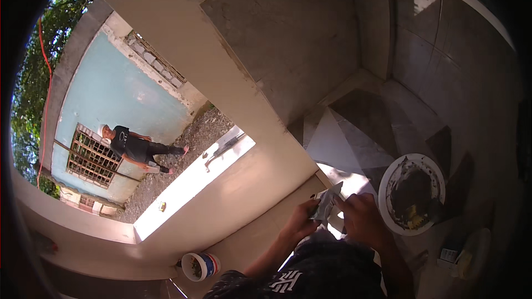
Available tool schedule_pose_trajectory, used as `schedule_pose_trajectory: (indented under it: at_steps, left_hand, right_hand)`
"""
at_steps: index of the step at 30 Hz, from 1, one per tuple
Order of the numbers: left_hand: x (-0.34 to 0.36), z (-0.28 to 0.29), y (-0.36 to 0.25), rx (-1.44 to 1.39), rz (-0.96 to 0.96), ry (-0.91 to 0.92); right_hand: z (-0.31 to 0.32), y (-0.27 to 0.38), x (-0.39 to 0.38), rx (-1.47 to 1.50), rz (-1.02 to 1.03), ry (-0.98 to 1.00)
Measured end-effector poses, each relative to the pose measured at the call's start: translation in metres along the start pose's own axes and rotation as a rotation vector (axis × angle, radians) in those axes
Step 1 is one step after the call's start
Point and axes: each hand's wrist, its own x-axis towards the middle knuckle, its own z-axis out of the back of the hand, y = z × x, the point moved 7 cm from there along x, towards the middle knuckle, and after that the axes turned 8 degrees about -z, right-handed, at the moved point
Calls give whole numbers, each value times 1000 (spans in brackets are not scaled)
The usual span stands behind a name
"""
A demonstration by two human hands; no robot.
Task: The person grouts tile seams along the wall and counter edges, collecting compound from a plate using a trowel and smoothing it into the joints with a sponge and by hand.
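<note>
Just left of the white basin (383,196), a flat grey piece (326,204) sits between the person's two hands, raised in front of the dark shirt (327,263). Its long axis slants, with the near end low and away from the basin and the far end tipped up and slightly toward it. Farther from the basin, the left hand (302,220) pinches the piece at its lower left side, thumb and fingers curled round the edge. Nearer the basin, the right hand (363,217) has its fingertips bent onto the piece's other edge, so both hands grasp the same thing and neither reaches for the basin; shadow and glare make it hard to say whether the piece is a folded sheet or a stiff blade. From the basin's side, then, the order runs right hand, piece, left hand, and the right hand's knuckles appear just beside the basin's rim. Within that rim lies a dark grey mix (413,184), with a yellow item (414,220) toward the near side. Left of the basin and beyond the hands, the wall (255,182) rises to a bright sill (183,185), its edge limiting movement that way; more room shows over the floor (363,152) just beyond the basin. Well left of the basin stands a white bucket (209,264).
</note>
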Motion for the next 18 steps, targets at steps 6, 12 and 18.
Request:
schedule_pose_trajectory:
  at_steps: [6,12,18]
  left_hand:
    - [-37,-17,14,360,-74,-48]
    - [-52,-27,25,88,331,206]
    - [-71,-14,30,452,143,237]
  right_hand:
    - [17,-1,-74,260,-76,-176]
    - [11,23,-124,238,-180,-184]
    - [-13,56,-130,311,-390,-20]
